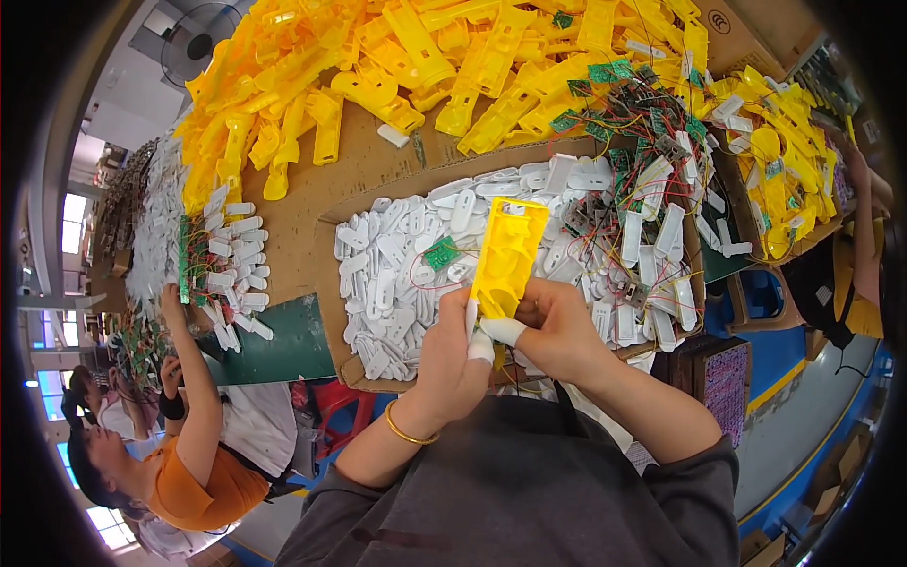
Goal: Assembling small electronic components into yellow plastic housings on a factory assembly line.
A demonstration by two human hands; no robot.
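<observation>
Both hands, left hand (452,352) and right hand (553,331), grip a yellow plastic shell (508,257) (fingertips taped) above the cardboard tray (328,283).

A factory assembly bench; heaps of yellow plastic housings (378,66), white plastic covers (397,274) in a cardboard tray (326,283), wired green circuit boards (624,104); co-workers (189,463) alongside.

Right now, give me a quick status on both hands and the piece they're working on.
Left hand and right hand both grip the yellow plastic housing, upright. Below it, cardboard tray of white plastic parts. Nothing blocking.
</observation>
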